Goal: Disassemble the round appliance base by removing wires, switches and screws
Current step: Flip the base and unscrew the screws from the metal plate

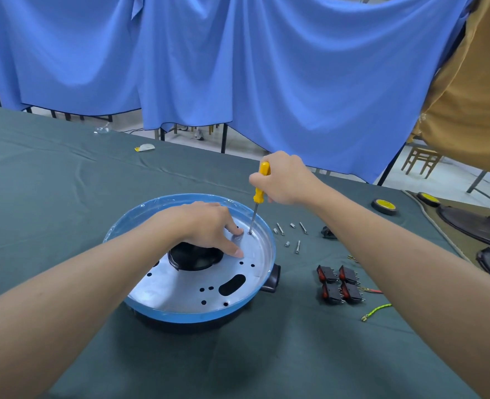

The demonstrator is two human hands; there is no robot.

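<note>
Green tablecloth (pixel 65 174); screwdriver (pixel 259 191) tip hidden in base (pixel 186 292).

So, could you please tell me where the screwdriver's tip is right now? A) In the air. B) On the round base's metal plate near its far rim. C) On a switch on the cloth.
B: the right hand holds the screwdriver upright, its tip set on the metal plate beside the left hand.

Single head-worn wide-angle view, from above and behind both forearms, facing forward and down, close on left hand (pixel 209 226) and right hand (pixel 285 180), table (pixel 50 174) running on beyond them.
</note>
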